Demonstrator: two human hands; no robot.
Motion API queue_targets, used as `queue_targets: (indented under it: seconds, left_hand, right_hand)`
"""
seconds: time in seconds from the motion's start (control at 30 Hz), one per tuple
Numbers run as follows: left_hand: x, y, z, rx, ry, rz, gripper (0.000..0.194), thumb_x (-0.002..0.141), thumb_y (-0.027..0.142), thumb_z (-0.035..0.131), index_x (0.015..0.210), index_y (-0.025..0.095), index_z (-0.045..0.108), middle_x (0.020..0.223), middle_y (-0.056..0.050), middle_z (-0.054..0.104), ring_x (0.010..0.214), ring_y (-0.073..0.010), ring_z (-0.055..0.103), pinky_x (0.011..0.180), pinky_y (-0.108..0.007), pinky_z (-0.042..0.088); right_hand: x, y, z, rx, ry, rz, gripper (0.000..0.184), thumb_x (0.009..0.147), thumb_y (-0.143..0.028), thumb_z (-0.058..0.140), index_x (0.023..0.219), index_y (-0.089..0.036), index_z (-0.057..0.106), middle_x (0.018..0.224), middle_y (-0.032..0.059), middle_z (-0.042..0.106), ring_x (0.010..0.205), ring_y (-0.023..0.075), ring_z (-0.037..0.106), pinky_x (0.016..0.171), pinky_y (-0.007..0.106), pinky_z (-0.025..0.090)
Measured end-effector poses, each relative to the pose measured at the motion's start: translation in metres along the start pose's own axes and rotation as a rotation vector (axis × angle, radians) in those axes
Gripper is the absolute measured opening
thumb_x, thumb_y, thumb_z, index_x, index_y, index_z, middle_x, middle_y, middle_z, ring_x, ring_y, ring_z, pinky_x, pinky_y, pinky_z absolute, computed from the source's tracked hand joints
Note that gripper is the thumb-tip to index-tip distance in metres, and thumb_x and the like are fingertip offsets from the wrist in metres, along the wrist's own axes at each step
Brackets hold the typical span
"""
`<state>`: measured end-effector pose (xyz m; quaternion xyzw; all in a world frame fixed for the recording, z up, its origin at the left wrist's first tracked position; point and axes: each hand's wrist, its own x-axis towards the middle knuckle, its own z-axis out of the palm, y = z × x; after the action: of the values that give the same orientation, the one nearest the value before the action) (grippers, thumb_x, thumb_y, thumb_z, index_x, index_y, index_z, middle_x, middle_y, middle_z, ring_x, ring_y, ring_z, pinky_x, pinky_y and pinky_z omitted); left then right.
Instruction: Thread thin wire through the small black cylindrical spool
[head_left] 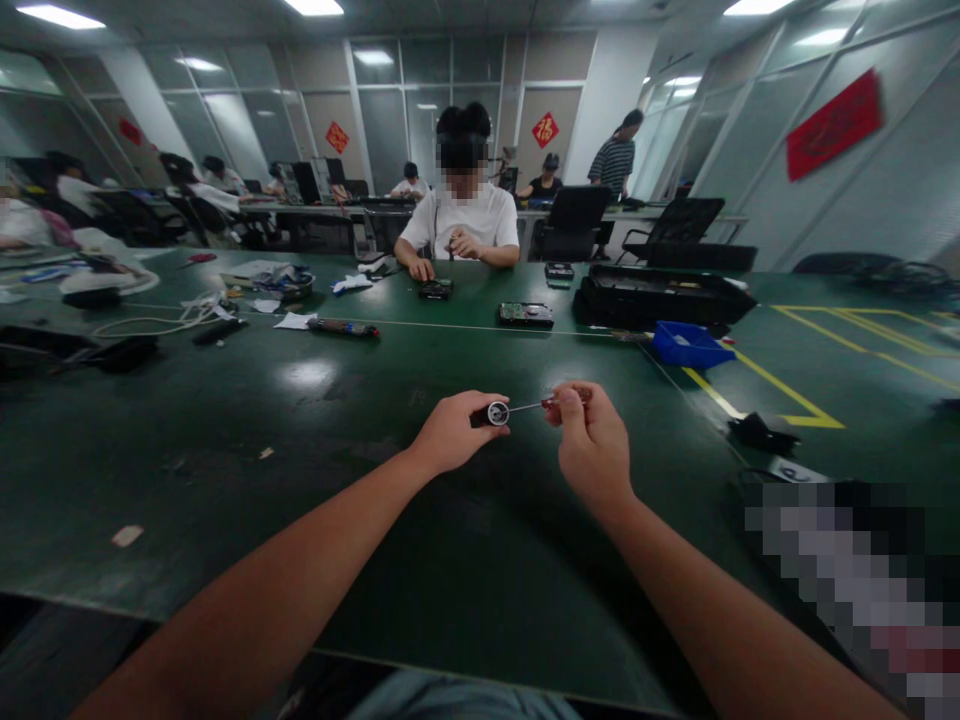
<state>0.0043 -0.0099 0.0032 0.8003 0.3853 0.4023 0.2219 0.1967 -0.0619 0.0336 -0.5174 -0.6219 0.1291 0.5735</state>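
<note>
My left hand (450,432) is closed around a small dark cylinder (497,412) with a silver ring at its end, which faces toward my right. Its exact kind is unclear. A screwdriver (527,406) with a thin metal shaft and a reddish-brown handle is gripped in my right hand (596,445). The shaft points left, and its tip reaches the ringed end; whether it is inside or only at the rim I cannot tell. Both hands are above the green tabletop (337,440), and my fingers partly hide the cylinder's body and the handle.
Across the table a person (469,225) works on a dark hard drive (436,289). Another hard drive (526,315) shows its green board. A blue bin (691,345) stands by a long black case (660,295) at right. A power screwdriver-like tool (343,327) and cables (172,318) lie left.
</note>
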Motion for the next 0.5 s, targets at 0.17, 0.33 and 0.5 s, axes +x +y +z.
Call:
queue_targets:
  seconds: [0.17, 0.33, 0.5]
  left_hand:
    - [-0.0003, 0.0012, -0.0012, 0.004, -0.008, -0.003, 0.04, 0.08, 0.026, 0.081, 0.118, 0.024, 0.072, 0.111, -0.003, 0.074, 0.1, -0.0216, 0.068, 0.09, -0.036, 0.052]
    - [-0.0005, 0.0023, -0.0019, 0.007, -0.008, -0.011, 0.039, 0.08, 0.026, 0.08, 0.118, 0.024, 0.072, 0.108, -0.003, 0.074, 0.098, -0.0211, 0.068, 0.088, -0.035, 0.051]
    - [-0.0003, 0.002, -0.0017, 0.01, -0.007, -0.004, 0.039, 0.081, 0.027, 0.08, 0.119, 0.025, 0.072, 0.11, -0.004, 0.074, 0.099, -0.0216, 0.068, 0.089, -0.036, 0.052]
  right_hand:
    - [0.0009, 0.0024, -0.0002, 0.0, 0.028, 0.023, 0.024, 0.102, -0.04, 0.045, 0.098, -0.022, 0.06, 0.076, 0.0014, 0.067, 0.07, 0.0182, 0.064, 0.069, 0.034, 0.048]
    - [0.0002, 0.0021, -0.0006, -0.001, 0.008, -0.004, 0.024, 0.103, -0.039, 0.044, 0.1, -0.021, 0.06, 0.077, 0.0014, 0.067, 0.071, 0.0177, 0.064, 0.069, 0.033, 0.048]
    - [-0.0001, 0.0011, -0.0013, -0.024, 0.002, -0.026, 0.025, 0.103, -0.04, 0.044, 0.101, -0.021, 0.06, 0.077, 0.0016, 0.068, 0.071, 0.0181, 0.066, 0.069, 0.033, 0.049]
